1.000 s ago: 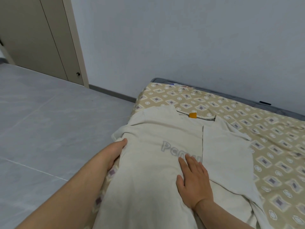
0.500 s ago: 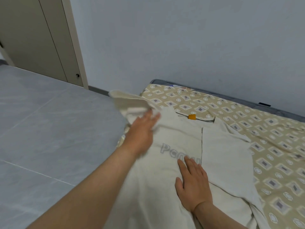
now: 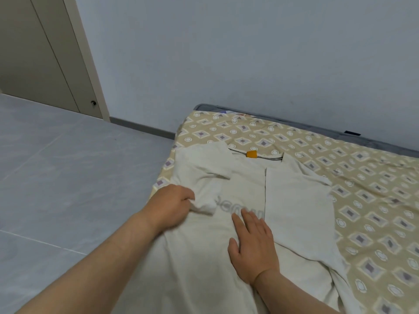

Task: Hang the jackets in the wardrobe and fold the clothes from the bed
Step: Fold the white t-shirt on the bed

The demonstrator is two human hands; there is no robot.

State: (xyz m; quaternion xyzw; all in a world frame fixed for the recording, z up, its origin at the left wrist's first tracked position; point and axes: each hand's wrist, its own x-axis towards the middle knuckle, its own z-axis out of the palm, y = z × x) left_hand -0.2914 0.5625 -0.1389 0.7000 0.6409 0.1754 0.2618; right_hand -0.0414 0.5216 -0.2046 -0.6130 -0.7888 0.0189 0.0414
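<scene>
A cream T-shirt with grey lettering and an orange neck tag lies face up on the bed. Its right side is folded in over the chest. My left hand grips the left sleeve, which now lies folded in over the chest beside the lettering. My right hand presses flat on the shirt's middle, fingers straight, just below the lettering.
The bed has a beige patterned sheet and a grey mattress edge against the blue-grey wall. The grey tiled floor lies to the left. A beige wardrobe door stands at the far left.
My left hand lifted the left sleeve from the bed edge, swung it up and over, and laid it down across the chest. My right hand stayed pressed in place.
</scene>
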